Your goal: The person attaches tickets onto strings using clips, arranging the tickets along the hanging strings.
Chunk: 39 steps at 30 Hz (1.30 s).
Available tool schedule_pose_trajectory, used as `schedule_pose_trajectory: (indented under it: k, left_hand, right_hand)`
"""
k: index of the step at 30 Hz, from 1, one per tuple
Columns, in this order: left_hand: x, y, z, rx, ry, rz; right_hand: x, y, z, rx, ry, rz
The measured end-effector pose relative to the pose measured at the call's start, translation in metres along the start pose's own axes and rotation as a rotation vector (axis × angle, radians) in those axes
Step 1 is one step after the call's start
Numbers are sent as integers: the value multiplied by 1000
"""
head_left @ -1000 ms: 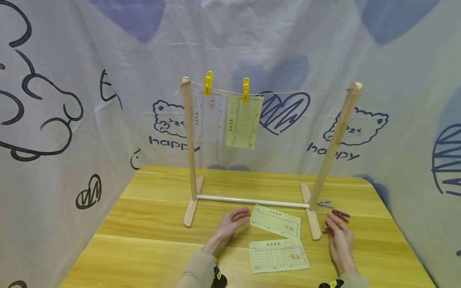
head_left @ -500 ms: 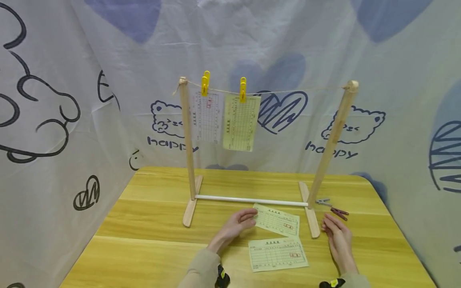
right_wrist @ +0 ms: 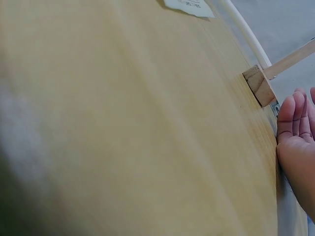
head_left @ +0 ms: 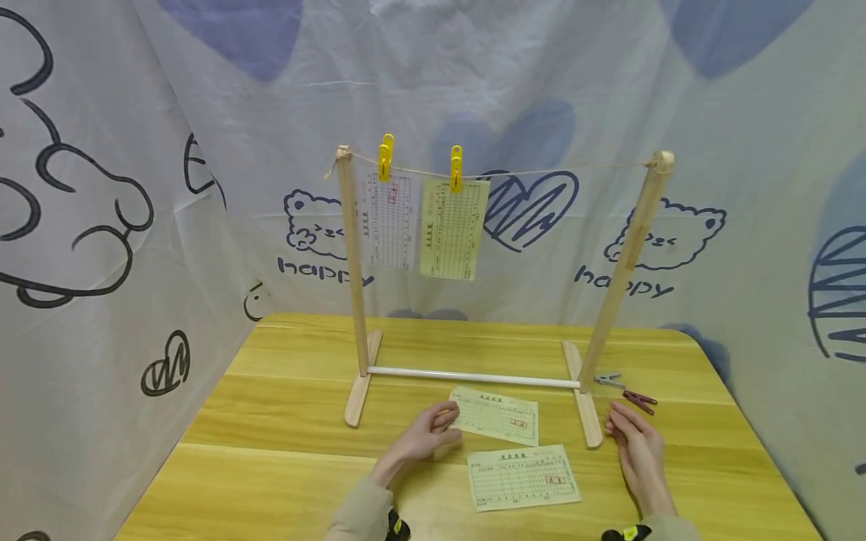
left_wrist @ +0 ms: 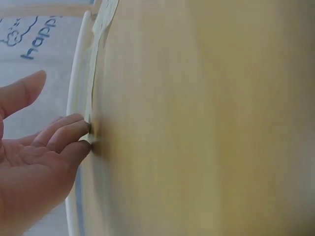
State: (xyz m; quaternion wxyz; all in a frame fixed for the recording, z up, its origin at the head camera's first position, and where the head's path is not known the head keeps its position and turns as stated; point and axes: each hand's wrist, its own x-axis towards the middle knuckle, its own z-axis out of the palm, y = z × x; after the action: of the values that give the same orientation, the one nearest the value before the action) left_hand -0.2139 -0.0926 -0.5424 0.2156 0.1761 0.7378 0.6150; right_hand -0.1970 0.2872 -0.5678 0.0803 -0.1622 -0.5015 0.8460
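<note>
My left hand (head_left: 422,434) is at the left edge of the upper pale green paper form (head_left: 497,415), which lies on the table. In the left wrist view its fingertips (left_wrist: 78,130) touch down at the form's edge, with the thumb held well apart. A second pale green form (head_left: 524,479) lies flat just in front of the first. My right hand (head_left: 636,451) rests on its side on the table, fingers loosely extended and holding nothing. Close beyond it lie a dark red clothespin (head_left: 639,402) and a grey clothespin (head_left: 609,381).
A wooden rack stands behind the forms, with a left post (head_left: 354,270), right post (head_left: 625,278) and white bottom rod (head_left: 473,377). From its string (head_left: 561,172), yellow clothespins (head_left: 456,169) hold a white form (head_left: 390,222) and a green form (head_left: 452,233).
My left hand moved right onto the upper form, then back left, and the form slid left with it. The right hand has stayed in place.
</note>
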Motion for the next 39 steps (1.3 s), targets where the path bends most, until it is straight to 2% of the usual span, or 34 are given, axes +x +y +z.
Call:
schedule_pose_trajectory:
  k: [6,10,13,17,21,23,28,35,37,39]
  left_hand:
    - [-27,-1,-18,14,47,-17]
    - [-38,4,-20,23,112,-13]
    - [-37,9,-15,39,120,17]
    - [-24,13,-7,72,78,58]
    - [-10,9,-4,77,63,77]
    - [-8,5,-4,77,64,76]
    - [-16,1,-7,89,82,52]
    - [-36,6,-10,162,148,-6]
    - [-37,8,-10,194,170,-13]
    - [-36,9,-9,211,191,5]
  right_hand:
    - [-2,-1,-1,-17,-5,3]
    - [-1,-2,-1,-12,-2,11]
    - [-1,-2,-2,-16,-4,8]
    - [-1,-2,-2,-29,0,7]
    - [0,-1,-1,-28,6,16]
    - [0,0,0,-18,3,21]
    - [-1,0,0,4,-25,9]
    - [0,0,-1,-4,-39,-2]
    - [-1,0,-1,-13,-32,-1]
    - [-1,0,-1,-26,-26,-3]
